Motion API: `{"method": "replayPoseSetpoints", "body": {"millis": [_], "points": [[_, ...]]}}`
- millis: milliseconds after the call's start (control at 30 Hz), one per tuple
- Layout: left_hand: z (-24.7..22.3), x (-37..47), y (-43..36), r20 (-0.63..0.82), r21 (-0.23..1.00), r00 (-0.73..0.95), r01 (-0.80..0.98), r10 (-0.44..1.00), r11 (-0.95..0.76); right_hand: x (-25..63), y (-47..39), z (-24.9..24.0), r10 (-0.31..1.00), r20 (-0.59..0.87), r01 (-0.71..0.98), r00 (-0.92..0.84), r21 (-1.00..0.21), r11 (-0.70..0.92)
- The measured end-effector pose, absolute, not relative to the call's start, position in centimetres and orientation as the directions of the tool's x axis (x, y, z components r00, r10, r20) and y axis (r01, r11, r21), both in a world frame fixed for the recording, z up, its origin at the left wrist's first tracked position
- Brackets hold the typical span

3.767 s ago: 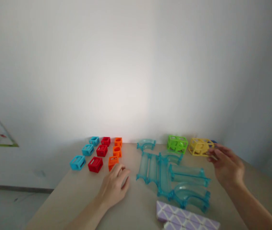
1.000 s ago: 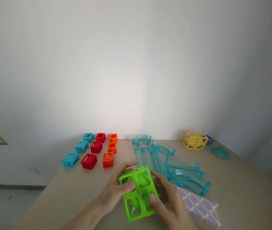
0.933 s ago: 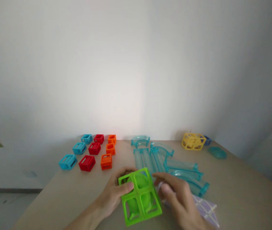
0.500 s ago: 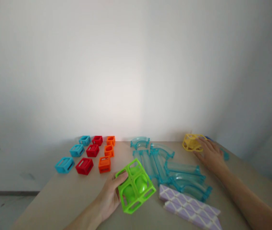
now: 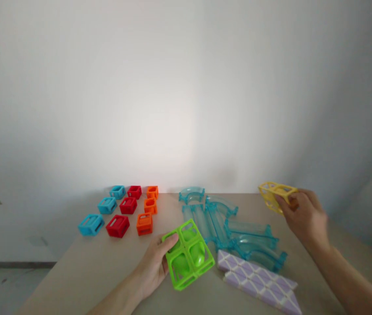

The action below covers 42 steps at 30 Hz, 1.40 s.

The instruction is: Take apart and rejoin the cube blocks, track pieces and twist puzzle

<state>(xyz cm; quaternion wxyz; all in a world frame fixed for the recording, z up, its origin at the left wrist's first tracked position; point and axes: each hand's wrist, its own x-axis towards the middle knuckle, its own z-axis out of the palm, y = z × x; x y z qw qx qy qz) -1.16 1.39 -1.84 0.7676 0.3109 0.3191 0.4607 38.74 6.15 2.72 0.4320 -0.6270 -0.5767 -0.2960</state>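
My left hand [image 5: 156, 265] is closed round the left side of a bright green block [image 5: 190, 254] with an open frame and rounded cups inside. The thumb lies over its upper left corner, and the block is tilted above the table's near middle. Over at the right, my right hand [image 5: 305, 218] pinches a yellow open-frame block [image 5: 276, 195] by its right end, raised off the table. Fingers hide part of the yellow block. Between the hands lie several clear teal track pieces [image 5: 217, 227], curved and straight, and a purple and white folding snake puzzle [image 5: 260, 282].
On the left of the table [image 5: 84, 273] stand rows of small frame cubes: light blue [image 5: 90, 225], red [image 5: 118, 226] and orange [image 5: 144, 224]. A pale wall [image 5: 179, 96] rises right behind the table.
My right hand has closed on the yellow block, turned it and lifted it slightly to the right. My left hand still holds the green block, a little turned.
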Motion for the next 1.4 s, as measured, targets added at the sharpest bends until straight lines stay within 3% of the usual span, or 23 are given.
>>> {"method": "replayPoseSetpoints", "body": {"millis": [67, 100, 133, 200, 300, 567, 933, 1200, 1400], "points": [[-1.7, -1.0, 1.3, -0.183, 0.803, 0.341, -0.49, 0.922, 0.34, 34.7, 3.9, 4.8, 0.448, 0.776, 0.821, 0.443, -0.553, 0.145], [-1.7, -0.9, 1.2, -0.174, 0.82, 0.316, -0.479, 0.933, 0.315, 32.2, 2.7, 5.6, 0.578, 0.607, 0.615, 0.545, -0.758, 0.215], [-1.7, -0.8, 1.2, -0.165, 0.835, 0.289, -0.468, 0.943, 0.289, 29.6, 1.5, 6.0, 0.733, 0.409, 0.358, 0.544, -0.903, 0.238], [-1.6, -0.8, 1.2, -0.156, 0.857, 0.237, -0.45, 0.959, 0.251, 24.6, -0.7, 6.1, 0.946, 0.103, -0.032, 0.309, -0.992, 0.118], [-1.4, -1.1, 1.2, -0.184, 0.855, 0.165, -0.46, 0.969, 0.241, 19.4, -2.7, 4.6, 0.997, -0.063, -0.217, 0.046, -0.975, -0.052], [-0.3, -2.6, 1.6, -0.104, 0.845, 0.043, -0.524, 0.994, 0.111, 19.0, -2.7, 2.3, 0.983, -0.037, -0.274, 0.181, -0.962, 0.014], [-0.5, -3.7, 1.0, -0.045, 0.847, 0.25, -0.503, 0.967, 0.169, 20.6, -2.6, 2.4, 0.989, -0.142, -0.3, 0.042, -0.946, -0.123], [-0.7, -3.4, 1.4, -0.078, 0.874, 0.269, -0.444, 0.96, 0.196, 19.6, -3.2, 1.2, 0.994, -0.099, -0.359, -0.048, -0.927, -0.11], [-1.0, -3.6, 1.5, -0.103, 0.811, 0.117, -0.565, 0.988, 0.152, 19.1, -3.7, 1.0, 0.997, 0.02, -0.579, -0.079, -0.815, -0.03]]}}
